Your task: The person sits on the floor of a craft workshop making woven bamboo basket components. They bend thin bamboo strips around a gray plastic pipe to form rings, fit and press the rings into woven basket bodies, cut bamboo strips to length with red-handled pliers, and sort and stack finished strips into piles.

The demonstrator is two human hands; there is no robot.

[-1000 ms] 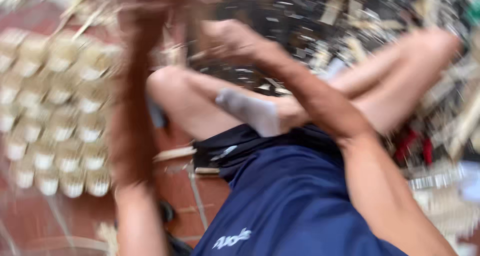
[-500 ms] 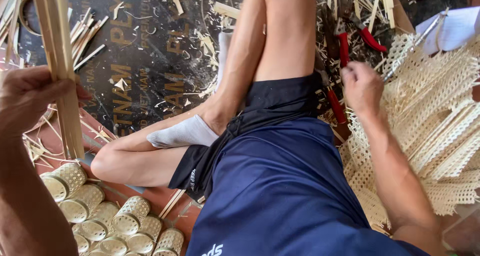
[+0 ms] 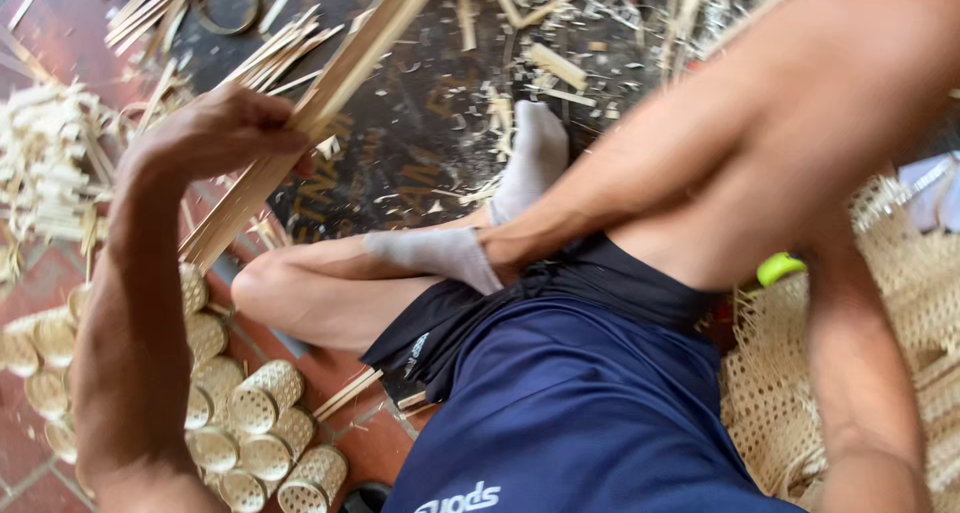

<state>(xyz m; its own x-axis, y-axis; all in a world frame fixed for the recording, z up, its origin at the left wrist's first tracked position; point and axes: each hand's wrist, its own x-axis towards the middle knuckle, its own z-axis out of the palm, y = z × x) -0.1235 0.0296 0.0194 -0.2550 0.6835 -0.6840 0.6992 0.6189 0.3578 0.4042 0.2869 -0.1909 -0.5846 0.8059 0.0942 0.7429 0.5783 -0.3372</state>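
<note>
The person's left hand point(image 3: 215, 133) is clenched around a bundle of long flat bamboo strips point(image 3: 320, 103), which slants from the upper middle of the view down toward the lower left, above the floor. The right forearm runs down the right edge, but the right hand is hidden behind the raised leg, so its grip cannot be told. Below the left arm, small round woven baskets point(image 3: 255, 423) lie clustered on red floor tiles, open mouths showing, nothing visible inside. A dark mat point(image 3: 420, 143) with faded lettering lies under scattered bamboo offcuts. At right lies pale open-weave matting point(image 3: 780, 403), with a small bright green object point(image 3: 780, 267) near it.
</note>
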